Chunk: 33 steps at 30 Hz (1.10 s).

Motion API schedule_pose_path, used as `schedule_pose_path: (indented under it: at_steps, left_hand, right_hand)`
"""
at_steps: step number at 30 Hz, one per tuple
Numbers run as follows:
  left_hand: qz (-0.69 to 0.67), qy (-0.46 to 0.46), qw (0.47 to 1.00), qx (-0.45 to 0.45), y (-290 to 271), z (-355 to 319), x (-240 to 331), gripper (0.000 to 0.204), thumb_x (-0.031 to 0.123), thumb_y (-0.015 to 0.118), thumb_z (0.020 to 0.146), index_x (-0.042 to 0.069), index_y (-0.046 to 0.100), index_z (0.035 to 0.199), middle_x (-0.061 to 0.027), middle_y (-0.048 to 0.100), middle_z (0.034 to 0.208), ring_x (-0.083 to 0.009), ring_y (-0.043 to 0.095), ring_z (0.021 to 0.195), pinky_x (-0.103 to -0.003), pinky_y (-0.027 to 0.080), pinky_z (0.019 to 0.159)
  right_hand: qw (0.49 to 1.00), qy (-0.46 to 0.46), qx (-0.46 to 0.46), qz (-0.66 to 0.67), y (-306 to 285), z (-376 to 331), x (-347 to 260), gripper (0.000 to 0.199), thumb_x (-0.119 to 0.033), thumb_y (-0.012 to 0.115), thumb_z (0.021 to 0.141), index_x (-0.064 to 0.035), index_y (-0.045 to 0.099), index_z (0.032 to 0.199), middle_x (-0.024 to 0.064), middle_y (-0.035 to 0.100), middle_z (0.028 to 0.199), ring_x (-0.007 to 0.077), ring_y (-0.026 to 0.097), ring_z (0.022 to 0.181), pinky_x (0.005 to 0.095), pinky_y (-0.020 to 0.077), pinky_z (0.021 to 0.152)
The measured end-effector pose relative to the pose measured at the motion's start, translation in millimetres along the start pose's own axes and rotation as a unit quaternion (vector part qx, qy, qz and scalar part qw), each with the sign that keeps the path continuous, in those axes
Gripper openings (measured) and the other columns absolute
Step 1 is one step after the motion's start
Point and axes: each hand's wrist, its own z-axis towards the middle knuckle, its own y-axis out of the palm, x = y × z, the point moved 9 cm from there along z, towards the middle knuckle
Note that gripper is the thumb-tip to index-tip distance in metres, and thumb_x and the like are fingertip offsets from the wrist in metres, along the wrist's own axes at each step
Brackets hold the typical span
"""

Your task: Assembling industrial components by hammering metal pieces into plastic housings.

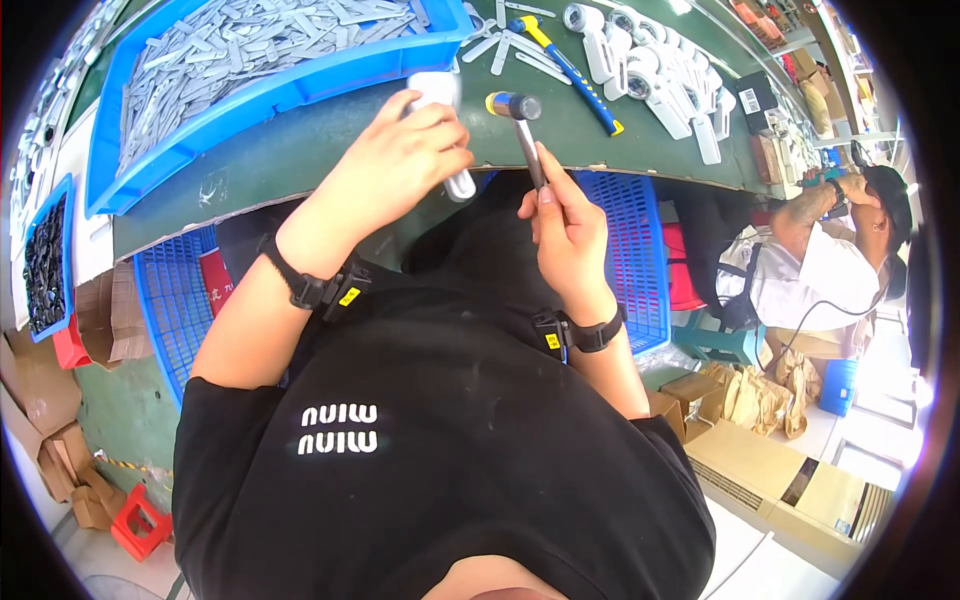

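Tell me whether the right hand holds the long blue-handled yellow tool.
No, the long blue-handled yellow tool lies on the green table; the right hand holds a grey-handled mallet.

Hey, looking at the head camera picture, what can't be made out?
All in the head view:
- White part: its middle is hidden by the left hand.
- Mallet: its grip end is hidden by the right hand.
- Large blue bin: its far side is cut off by the top edge.
- Dark pieces at far left: too small to identify.
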Motion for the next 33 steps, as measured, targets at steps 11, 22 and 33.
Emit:
schedule_pose_path:
  at_steps: [11,22,33]
  left_hand:
    - [-0.165,-0.251,0.946,0.124,-7,-44,-90,0.019,-0.003,0.072,0.096,0.002,0.078,0.114,-0.0146,0.077,0.122,-0.0339,0.075,0.108,-0.042,0.062,0.093]
    - [-0.085,-0.161,0.969,0.168,-1,-54,-79,0.024,0.008,0.089,0.091,0.002,0.082,0.114,-0.0113,0.08,0.105,-0.0292,0.073,0.091,-0.037,0.06,0.071]
    - [-0.125,-0.196,0.957,0.172,2,-52,-80,0.018,0.007,0.088,0.092,0.002,0.081,0.108,-0.0098,0.075,0.099,-0.0307,0.069,0.09,-0.041,0.058,0.077]
  right_hand:
    - [0.995,0.049,-0.082,0.033,25,4,6,0.049,-0.004,0.062,0.11,-0.0093,0.066,0.159,0.0019,0.073,0.087,0.0071,0.063,0.077,0.0262,0.0529,0.075]
    - [0.997,-0.063,-0.048,0.018,10,30,-65,0.055,0.0,0.057,0.113,-0.0064,0.056,0.167,0.0041,0.068,0.091,0.0118,0.061,0.081,0.0273,0.0532,0.08]
    - [0.993,-0.035,-0.067,-0.092,32,45,-26,0.06,0.009,0.055,0.104,-0.0024,0.058,0.162,0.0258,0.077,0.112,0.0387,0.077,0.1,0.0382,0.0584,0.097]
